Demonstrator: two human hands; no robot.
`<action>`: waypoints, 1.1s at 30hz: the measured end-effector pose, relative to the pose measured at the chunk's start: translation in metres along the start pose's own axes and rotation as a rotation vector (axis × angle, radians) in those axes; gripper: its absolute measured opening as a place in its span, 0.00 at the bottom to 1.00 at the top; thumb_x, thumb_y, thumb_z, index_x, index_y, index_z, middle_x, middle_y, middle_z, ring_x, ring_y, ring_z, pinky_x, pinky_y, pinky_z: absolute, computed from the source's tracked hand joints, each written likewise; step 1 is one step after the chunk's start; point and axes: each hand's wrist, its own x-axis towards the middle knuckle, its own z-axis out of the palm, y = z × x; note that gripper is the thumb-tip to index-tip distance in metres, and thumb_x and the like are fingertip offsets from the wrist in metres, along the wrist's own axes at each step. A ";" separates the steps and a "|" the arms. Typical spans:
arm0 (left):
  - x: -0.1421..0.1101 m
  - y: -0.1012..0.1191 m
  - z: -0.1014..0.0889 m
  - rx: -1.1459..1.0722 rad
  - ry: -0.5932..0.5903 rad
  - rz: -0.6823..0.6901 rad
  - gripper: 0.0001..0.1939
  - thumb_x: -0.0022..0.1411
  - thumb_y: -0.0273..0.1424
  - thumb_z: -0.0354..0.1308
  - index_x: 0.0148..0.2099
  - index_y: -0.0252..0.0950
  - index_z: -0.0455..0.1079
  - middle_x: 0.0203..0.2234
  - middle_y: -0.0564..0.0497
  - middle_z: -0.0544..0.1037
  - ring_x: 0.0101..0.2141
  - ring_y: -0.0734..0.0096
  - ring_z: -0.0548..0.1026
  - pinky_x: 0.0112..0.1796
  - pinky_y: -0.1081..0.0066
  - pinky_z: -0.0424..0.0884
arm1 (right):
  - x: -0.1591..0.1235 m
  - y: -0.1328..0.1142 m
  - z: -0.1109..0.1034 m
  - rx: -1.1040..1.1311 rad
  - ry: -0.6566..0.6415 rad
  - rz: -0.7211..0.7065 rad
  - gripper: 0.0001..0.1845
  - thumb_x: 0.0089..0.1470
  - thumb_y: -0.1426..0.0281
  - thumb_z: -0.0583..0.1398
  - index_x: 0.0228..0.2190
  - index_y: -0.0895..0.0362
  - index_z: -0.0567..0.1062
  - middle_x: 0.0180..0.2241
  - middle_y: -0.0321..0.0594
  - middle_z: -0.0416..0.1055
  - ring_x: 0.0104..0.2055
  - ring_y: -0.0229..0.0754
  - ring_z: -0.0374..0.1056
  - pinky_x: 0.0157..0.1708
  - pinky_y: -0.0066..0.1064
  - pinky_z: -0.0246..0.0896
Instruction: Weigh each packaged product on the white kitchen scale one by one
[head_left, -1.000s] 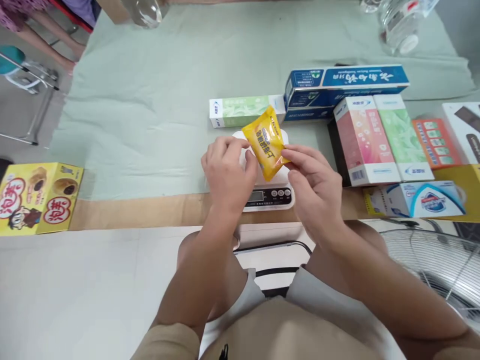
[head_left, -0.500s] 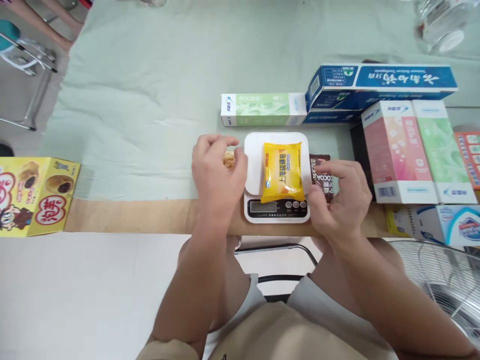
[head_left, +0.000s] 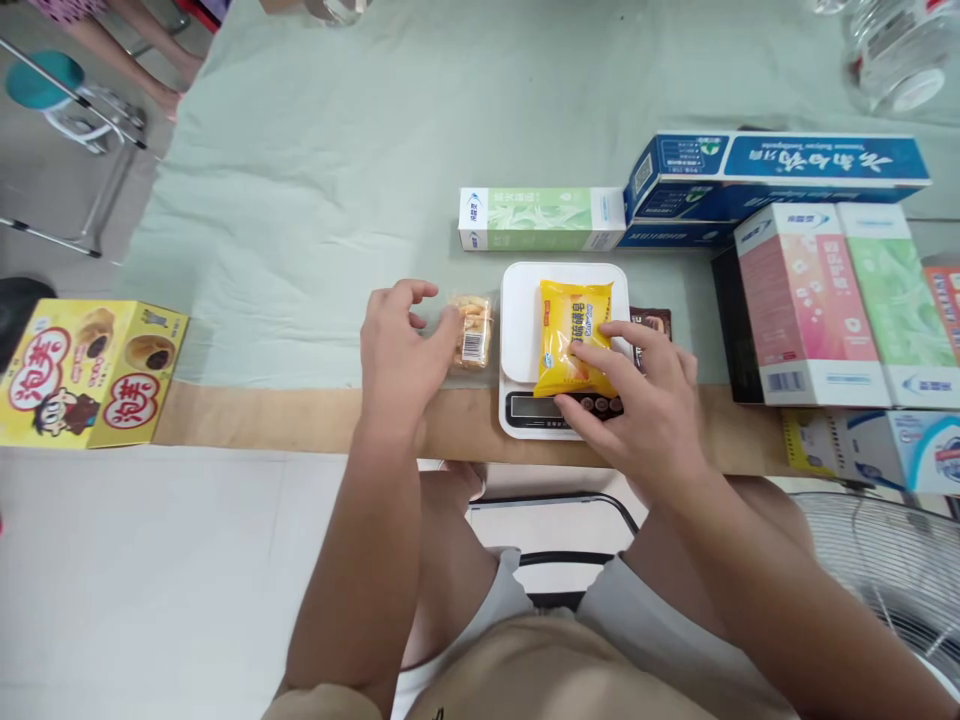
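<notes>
A yellow snack packet (head_left: pixel 571 330) lies on the white kitchen scale (head_left: pixel 525 330) at the table's front edge. My right hand (head_left: pixel 637 400) rests over the scale's front, its fingers stretched out and touching the packet's right side. My left hand (head_left: pixel 397 355) lies left of the scale with fingers loosely curled and apart, its fingertips at a small clear packet of biscuits (head_left: pixel 471 330) that lies on the cloth. A dark brown cocoa packet (head_left: pixel 654 322) peeks out right of the scale, partly behind my right hand.
Behind the scale lie a green-white box (head_left: pixel 540 218) and a long blue box (head_left: pixel 780 170). Pink and green boxes (head_left: pixel 825 300) stand at the right. A yellow pastry box (head_left: pixel 86 370) sits far left. A fan grille (head_left: pixel 885 560) is at lower right.
The yellow packet went from both hands down onto the scale. My right hand moved from the cocoa packet onto the yellow packet. My left hand uncovered the biscuit packet.
</notes>
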 end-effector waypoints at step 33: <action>-0.009 -0.021 -0.027 -0.133 -0.137 -0.061 0.28 0.58 0.39 0.66 0.60 0.46 0.69 0.51 0.48 0.75 0.48 0.59 0.78 0.52 0.57 0.76 | 0.041 -0.065 0.028 0.069 0.132 -0.222 0.06 0.60 0.69 0.64 0.30 0.52 0.82 0.36 0.38 0.83 0.48 0.50 0.77 0.49 0.44 0.63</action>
